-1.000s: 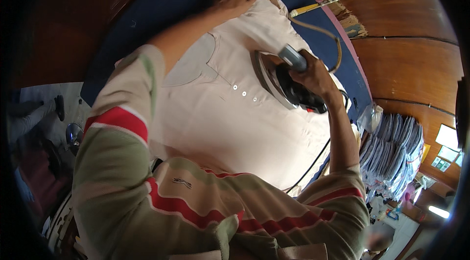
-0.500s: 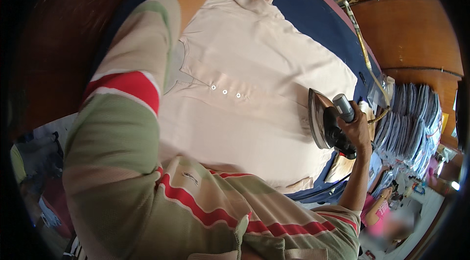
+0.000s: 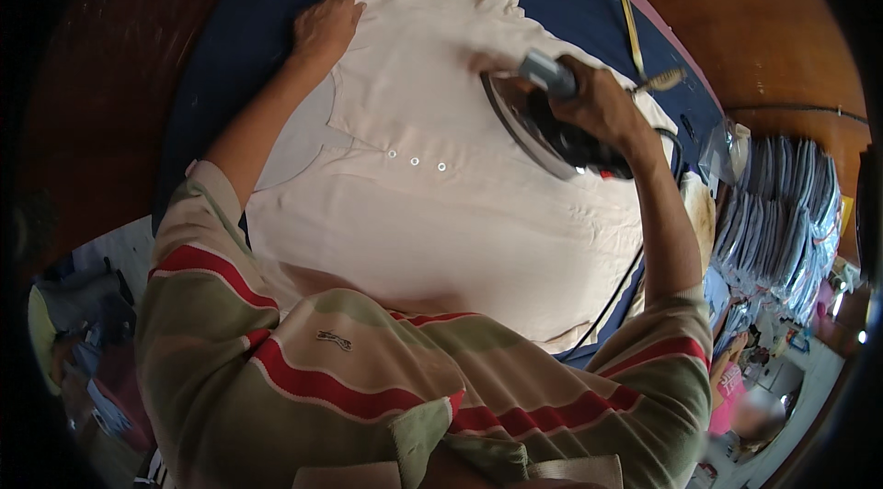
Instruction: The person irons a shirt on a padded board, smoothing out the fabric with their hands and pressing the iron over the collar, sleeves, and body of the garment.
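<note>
Your right hand [image 3: 598, 98] is the nearer one to the iron [image 3: 561, 135]: its fingers curl around the handle, and the black body sits directly beneath them. The soleplate's visible edge slants from the far left of those fingers to a point nearer your body, below them. The iron appears to sit on the pale shirt [image 3: 405, 231], which spreads to the left of your right fingers and toward you. Your left hand [image 3: 326, 29] is well apart from the iron, its fingertips at the shirt's shoulder edge; you cannot tell whether they pinch the cloth or only press it. From them, the buttons [image 3: 415, 161] lie to the right and closer to you.
</note>
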A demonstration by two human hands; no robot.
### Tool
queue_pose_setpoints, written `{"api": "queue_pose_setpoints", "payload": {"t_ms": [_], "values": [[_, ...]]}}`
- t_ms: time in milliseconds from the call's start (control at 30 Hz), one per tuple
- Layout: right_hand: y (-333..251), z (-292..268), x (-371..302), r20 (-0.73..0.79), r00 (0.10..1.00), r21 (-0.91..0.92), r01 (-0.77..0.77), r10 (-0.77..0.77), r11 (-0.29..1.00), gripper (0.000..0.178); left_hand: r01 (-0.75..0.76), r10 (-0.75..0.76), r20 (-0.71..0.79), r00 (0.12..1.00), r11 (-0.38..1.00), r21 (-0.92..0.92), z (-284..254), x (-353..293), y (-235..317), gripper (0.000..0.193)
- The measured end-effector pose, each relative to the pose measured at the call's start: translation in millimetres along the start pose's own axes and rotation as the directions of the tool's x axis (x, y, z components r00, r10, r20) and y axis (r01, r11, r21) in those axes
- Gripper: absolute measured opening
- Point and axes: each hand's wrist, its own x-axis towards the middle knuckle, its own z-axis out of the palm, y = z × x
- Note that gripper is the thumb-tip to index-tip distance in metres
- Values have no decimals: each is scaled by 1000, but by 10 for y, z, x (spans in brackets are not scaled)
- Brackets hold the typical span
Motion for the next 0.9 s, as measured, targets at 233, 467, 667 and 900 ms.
{"api": "queue_pose_setpoints", "payload": {"t_ms": [233, 467, 667, 900], "values": [[465, -190, 749, -191, 981, -2, -14, 13, 1000, 42, -168, 149, -206, 967, 982, -80, 239, 68, -292, 23], [19, -114, 831, -37, 999, 110, 1, 3, 994, 47, -291, 250, -288, 924, 951, -109, 206, 187, -439, 21], [-928, 206, 1254, 98, 962, -3, 255, -254, 967, 49, -285, 211, -325, 922, 938, -199, 252, 81, -730, 20], [-1392, 366, 1752, 31, 933, -72, 361, -360, 930, 48, 27, -59, -76, 995, 928, -371, -203, -678, -744, 22]]}}
